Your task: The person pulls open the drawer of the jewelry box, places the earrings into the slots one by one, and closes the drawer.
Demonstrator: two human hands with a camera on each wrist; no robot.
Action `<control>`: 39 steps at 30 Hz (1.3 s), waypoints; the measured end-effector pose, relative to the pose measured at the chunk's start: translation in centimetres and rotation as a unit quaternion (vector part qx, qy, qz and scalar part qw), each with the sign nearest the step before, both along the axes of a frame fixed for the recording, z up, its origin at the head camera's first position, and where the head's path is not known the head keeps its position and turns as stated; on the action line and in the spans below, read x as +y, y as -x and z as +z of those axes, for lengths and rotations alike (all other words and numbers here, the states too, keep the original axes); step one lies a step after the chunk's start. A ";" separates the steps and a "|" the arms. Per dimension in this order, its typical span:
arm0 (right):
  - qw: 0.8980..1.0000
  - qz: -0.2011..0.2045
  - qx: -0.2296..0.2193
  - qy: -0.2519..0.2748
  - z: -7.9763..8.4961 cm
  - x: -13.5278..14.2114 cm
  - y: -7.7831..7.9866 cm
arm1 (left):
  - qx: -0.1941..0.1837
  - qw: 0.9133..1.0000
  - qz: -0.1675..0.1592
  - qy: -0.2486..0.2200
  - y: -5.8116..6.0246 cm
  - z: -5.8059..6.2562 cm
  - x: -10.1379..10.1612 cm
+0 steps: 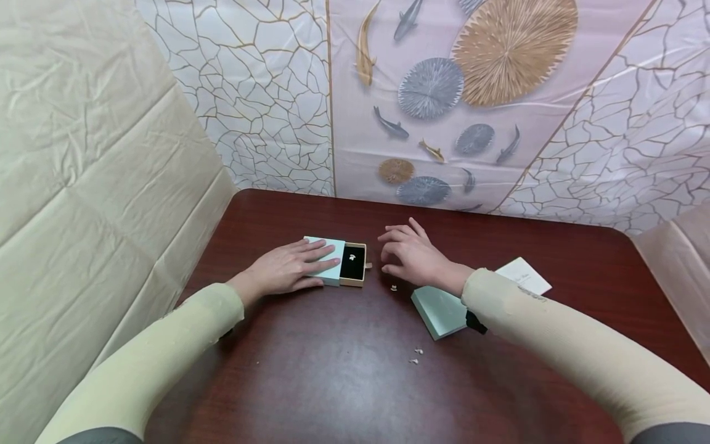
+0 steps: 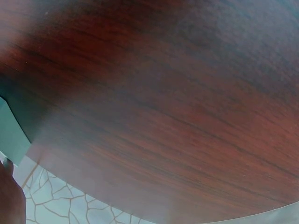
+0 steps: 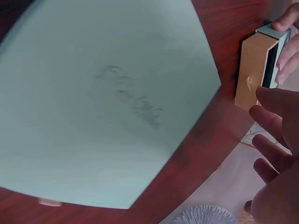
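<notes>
A small jewelry box with a pale blue sleeve [image 1: 328,240] lies on the table, its tan drawer [image 1: 352,283] slid partly out to the right. A little light-coloured piece of jewelry [image 1: 352,258] sits on the drawer's black lining. My left hand [image 1: 285,266] rests on the sleeve with fingers spread across its top. Just right of the drawer's pull tab [image 1: 368,266] hovers my right hand [image 1: 413,254], fingers loosely bent and apart, holding nothing. In the right wrist view the drawer front [image 3: 252,70] faces the right fingertips [image 3: 261,95].
A larger pale green box [image 1: 440,311] lies under my right wrist, with a white printed card [image 1: 524,275] beyond it. One small light piece [image 1: 394,288] is near the right hand; two more small pieces [image 1: 416,356] lie closer to me. Patterned fabric stands behind the table.
</notes>
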State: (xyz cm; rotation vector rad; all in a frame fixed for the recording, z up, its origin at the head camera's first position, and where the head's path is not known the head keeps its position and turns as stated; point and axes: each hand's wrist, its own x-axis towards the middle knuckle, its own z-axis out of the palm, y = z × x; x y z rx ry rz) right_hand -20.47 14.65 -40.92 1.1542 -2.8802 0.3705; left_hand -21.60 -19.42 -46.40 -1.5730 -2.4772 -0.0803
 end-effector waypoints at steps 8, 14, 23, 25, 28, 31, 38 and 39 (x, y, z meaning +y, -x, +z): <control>1.000 0.008 -0.006 -0.028 -0.2 1.0 -1.1 | 0.011 1.000 -0.006 -0.006 0.1 -0.2 0.1; 0.999 0.022 -0.005 -0.046 -0.6 1.1 -1.7 | 0.011 1.000 -0.007 -0.007 0.0 -0.2 0.0; 0.996 0.049 0.016 -0.074 -1.4 1.0 -2.4 | -0.014 1.000 -0.001 -0.002 0.1 -0.1 0.1; 0.995 0.056 0.024 -0.076 -1.6 0.9 -2.5 | -0.014 1.000 0.000 0.000 0.1 -0.2 0.1; 0.995 0.062 0.034 -0.072 -1.8 0.9 -2.4 | -0.008 1.000 0.000 0.001 0.1 -0.2 0.0; 0.995 0.064 0.039 -0.068 -1.9 0.9 -2.4 | -0.003 1.000 -0.002 -0.003 0.2 -0.2 0.0; 0.994 0.070 0.053 -0.065 -2.4 0.9 -2.3 | -0.009 1.000 -0.001 -0.005 0.1 -0.2 0.0; 0.994 0.070 0.054 -0.064 -2.5 0.9 -2.3 | -0.009 1.000 -0.001 -0.005 0.1 -0.3 0.0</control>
